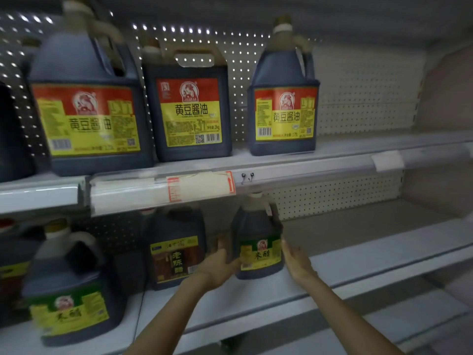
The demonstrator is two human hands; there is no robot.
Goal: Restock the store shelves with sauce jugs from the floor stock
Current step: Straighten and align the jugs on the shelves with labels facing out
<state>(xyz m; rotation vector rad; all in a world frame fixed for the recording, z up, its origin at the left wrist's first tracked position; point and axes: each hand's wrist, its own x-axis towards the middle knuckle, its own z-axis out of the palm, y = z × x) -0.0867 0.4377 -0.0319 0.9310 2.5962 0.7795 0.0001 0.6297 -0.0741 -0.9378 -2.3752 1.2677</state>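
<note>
A dark sauce jug with a green and yellow label (258,242) stands upright on the lower shelf (363,254), just under the upper shelf's front rail. My left hand (217,262) holds its left side, with the thumb on the front edge and the fingers round the side. My right hand (294,260) lies flat against or very close to the jug's right side, fingers straight. Whether it touches the jug I cannot tell.
Left of the held jug stand a brown-labelled jug (176,252) and a nearer green-labelled jug (69,290). The upper shelf (320,170) carries three red-and-yellow-labelled jugs (190,108). Bare shelf lies to the right on both levels, up to a side wall (445,98).
</note>
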